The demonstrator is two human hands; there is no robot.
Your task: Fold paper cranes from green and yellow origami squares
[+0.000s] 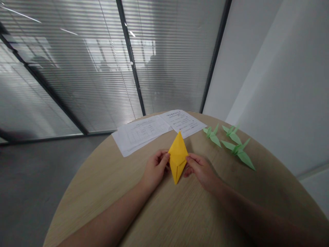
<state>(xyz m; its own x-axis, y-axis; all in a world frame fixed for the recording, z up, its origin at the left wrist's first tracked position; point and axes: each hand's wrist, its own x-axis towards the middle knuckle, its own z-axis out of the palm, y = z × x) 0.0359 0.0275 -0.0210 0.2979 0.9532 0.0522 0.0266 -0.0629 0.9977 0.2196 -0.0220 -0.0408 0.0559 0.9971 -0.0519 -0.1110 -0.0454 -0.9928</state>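
A yellow origami paper point(178, 151), folded into a long diamond, is held upright above the table, one point up and one down. Creases and a slit show on its lower half. My left hand point(157, 167) pinches its left corner between thumb and fingers. On the opposite corner, my right hand point(199, 168) grips with the thumb in front and fingers partly behind the paper. To the right lie three green paper cranes: one point(212, 136) nearest the printed sheets, another point(232, 133) behind, and a larger-looking one point(239, 151) in front.
The round wooden table point(102, 192) curves away on both sides. White printed sheets point(144, 132) overlap near its far edge, with another printed sheet point(183, 121) beside them. Beyond stands a glass partition with blinds point(169, 68); a pale wall point(288, 85) rises on the right.
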